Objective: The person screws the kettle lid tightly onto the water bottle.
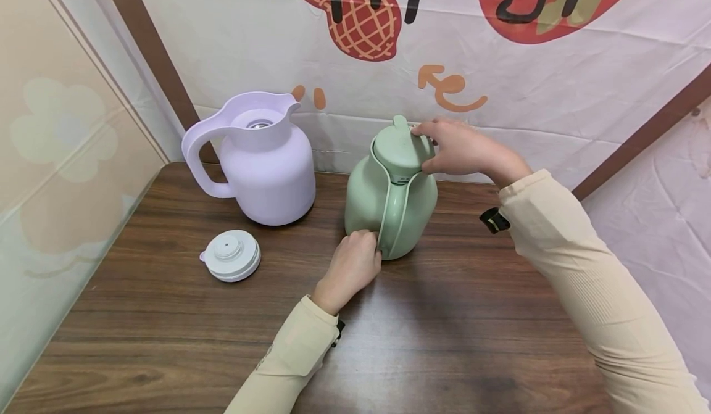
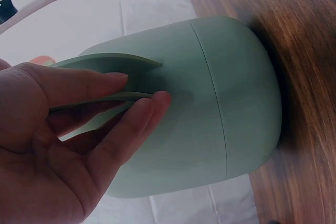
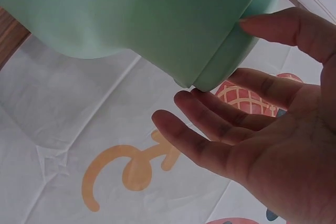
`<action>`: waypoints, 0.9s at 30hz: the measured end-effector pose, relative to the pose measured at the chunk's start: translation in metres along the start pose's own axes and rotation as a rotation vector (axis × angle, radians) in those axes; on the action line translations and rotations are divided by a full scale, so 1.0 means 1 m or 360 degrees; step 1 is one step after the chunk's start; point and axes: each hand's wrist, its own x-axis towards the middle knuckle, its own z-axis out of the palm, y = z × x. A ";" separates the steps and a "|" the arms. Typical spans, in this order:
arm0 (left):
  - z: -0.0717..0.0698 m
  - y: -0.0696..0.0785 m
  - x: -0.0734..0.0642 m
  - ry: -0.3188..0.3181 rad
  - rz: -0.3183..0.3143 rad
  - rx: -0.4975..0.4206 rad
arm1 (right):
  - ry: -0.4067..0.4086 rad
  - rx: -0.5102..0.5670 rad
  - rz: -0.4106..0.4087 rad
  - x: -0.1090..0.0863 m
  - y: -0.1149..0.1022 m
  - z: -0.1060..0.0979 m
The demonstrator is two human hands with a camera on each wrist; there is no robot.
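Our left hand [image 1: 351,267] grips the handle [image 1: 395,213] of the green jug [image 1: 362,198], which stands on the table [image 1: 444,340]. Our right hand [image 1: 460,149] grips its lid [image 1: 401,152]. If our left hand slips, a hard twist could turn or tip the green jug.

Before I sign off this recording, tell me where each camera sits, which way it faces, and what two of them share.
Head: on the head, facing forward and down at the table, lilac jug, loose lid and green jug; both hands and sleeves show.
Left wrist: on that wrist, facing the green jug's side; the left hand shows.
Right wrist: on that wrist, facing the green lid and backdrop; the right hand shows.
Shared: head and right wrist both show the orange arrow.
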 end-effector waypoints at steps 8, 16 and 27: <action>0.000 0.000 0.000 0.0012 -0.0003 0.0000 | 0.0018 0.0010 -0.0019 -0.003 0.001 0.001; 0.000 0.001 0.001 -0.0011 -0.0019 0.0004 | 0.0066 0.0009 -0.0080 -0.004 0.002 0.002; -0.001 0.000 0.001 -0.0024 -0.0028 0.0001 | 0.0124 0.0022 -0.0057 -0.006 0.000 0.003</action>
